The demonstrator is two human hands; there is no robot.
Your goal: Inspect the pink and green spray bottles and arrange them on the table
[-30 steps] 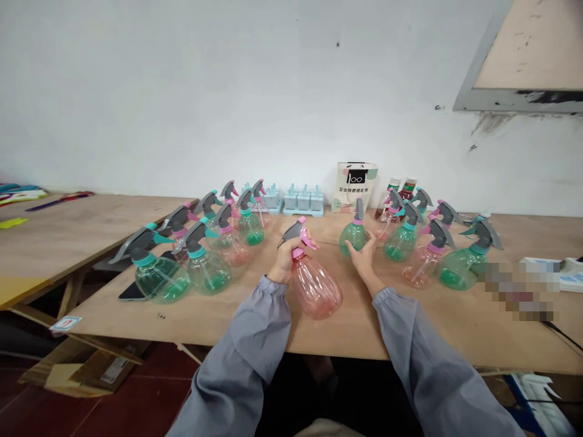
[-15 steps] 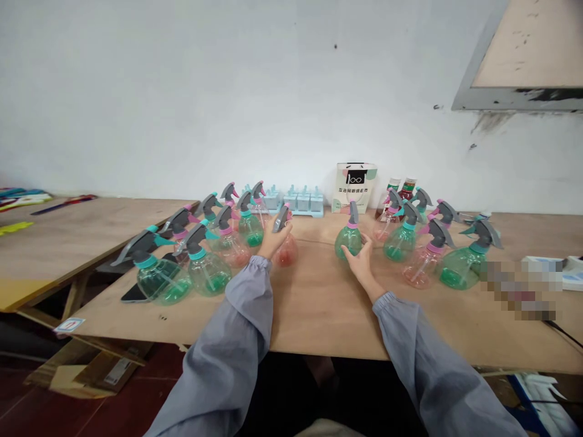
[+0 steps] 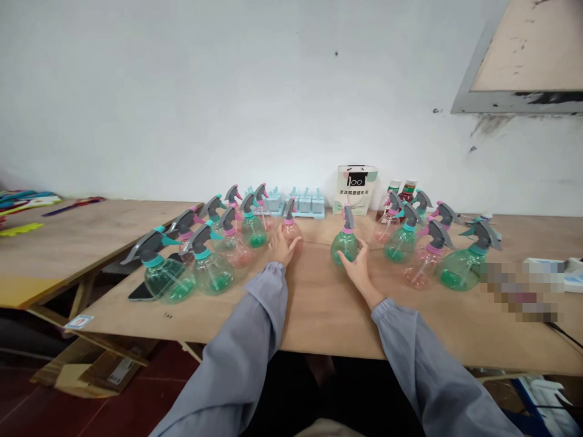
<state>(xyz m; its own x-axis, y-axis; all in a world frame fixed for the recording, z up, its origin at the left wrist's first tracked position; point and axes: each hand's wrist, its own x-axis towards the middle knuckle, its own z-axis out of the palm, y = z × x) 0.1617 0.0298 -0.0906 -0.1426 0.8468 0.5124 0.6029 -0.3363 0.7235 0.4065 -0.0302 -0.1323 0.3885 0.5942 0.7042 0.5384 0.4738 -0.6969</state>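
In the middle of the table stands a pink spray bottle (image 3: 293,229) with a grey and pink trigger head. My left hand (image 3: 280,247) is curved round its left side and front, fingers and thumb against the body. To the right, a green spray bottle (image 3: 343,244) with a pink collar is held by my right hand (image 3: 357,264), thumb in front and fingers along its right side. Both bottles are upright and apart. Green and pink spray bottles stand in a left group (image 3: 213,272) and a right group (image 3: 401,243).
Light blue ice-pop moulds (image 3: 311,204) and a printed paper bag (image 3: 357,191) stand against the wall. Red-filled bottles (image 3: 409,189) are behind the right group. A dark phone (image 3: 142,292) lies at the left, and a second table (image 3: 91,233) adjoins there.
My left hand has moved from the pink bottle's trigger head down to its body. The green bottle in my right hand has shifted slightly left.
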